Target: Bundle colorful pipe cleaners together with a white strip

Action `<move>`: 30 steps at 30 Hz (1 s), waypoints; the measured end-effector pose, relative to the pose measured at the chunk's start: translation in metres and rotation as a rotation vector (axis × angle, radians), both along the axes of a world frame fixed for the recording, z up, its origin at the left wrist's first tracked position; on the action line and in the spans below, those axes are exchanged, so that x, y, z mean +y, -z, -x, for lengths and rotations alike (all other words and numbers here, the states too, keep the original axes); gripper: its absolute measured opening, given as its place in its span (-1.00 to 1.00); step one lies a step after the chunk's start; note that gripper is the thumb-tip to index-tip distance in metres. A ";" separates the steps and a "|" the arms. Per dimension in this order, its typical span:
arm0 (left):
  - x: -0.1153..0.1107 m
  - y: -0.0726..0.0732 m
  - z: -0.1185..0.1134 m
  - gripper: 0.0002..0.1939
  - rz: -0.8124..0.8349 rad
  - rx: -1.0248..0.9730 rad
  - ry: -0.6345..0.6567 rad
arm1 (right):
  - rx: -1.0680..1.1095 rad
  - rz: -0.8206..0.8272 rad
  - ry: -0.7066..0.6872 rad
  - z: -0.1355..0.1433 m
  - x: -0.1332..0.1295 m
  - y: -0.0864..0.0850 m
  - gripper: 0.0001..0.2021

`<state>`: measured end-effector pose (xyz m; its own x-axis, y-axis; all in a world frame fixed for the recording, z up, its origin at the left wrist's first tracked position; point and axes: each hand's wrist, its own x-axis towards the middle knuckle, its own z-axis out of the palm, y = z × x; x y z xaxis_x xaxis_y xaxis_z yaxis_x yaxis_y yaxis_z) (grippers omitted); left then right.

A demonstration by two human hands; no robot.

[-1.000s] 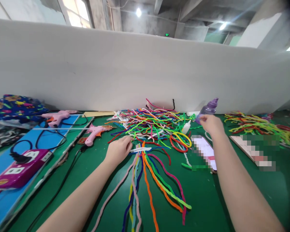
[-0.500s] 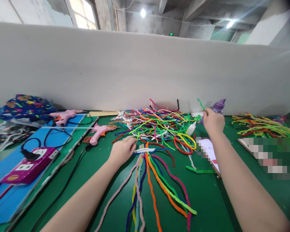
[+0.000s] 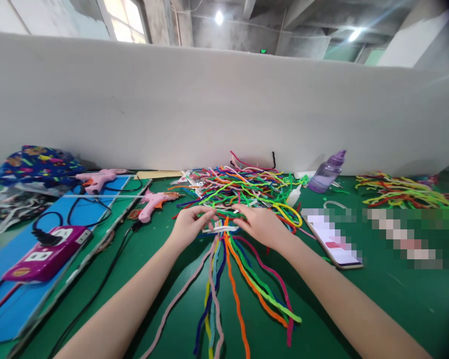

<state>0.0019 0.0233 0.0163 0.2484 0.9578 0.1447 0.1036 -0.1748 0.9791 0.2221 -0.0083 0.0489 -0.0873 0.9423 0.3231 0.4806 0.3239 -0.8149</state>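
Note:
A bundle of colourful fuzzy stems fans toward me on the green table, crossed near its top by a white strip. My left hand is at the left end of that strip, its thumb and fingers closed together. Opposite it, my right hand bends its fingers over the bundle's upper right. What either hand pinches is too small to make out. Just beyond the fingers lies a heap of mixed stems.
At the left are pink glue guns, a magenta power strip and black cords. A phone, a purple bottle, a small white glue bottle and more stems are on the right.
My right hand has come down and left from beside the purple bottle to the top of the bundle, near my left hand. The green stem it held up is no longer raised.

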 end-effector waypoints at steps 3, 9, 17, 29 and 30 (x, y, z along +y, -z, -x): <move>0.006 0.007 0.006 -0.61 -0.022 -0.014 -0.085 | -0.467 -0.095 -0.114 -0.020 0.007 -0.008 -0.82; 0.006 0.007 0.005 -0.55 -0.003 -0.026 -0.044 | -0.567 -0.019 -0.178 -0.050 0.015 -0.011 -0.85; 0.003 0.006 0.005 -0.50 -0.059 -0.054 -0.195 | 0.401 0.064 0.078 -0.092 0.033 -0.025 -0.44; -0.002 0.014 0.005 -0.68 -0.245 0.350 -0.121 | 0.322 0.291 -0.022 -0.059 0.032 0.001 -0.64; -0.002 0.014 0.005 -0.68 -0.256 0.370 -0.120 | 0.286 0.276 -0.033 -0.058 0.031 0.002 -0.64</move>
<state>-0.0030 0.0212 0.0019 0.2179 0.9277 0.3031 0.4718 -0.3719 0.7994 0.2798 0.0229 0.0470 -0.0617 0.9954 0.0736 0.2149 0.0853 -0.9729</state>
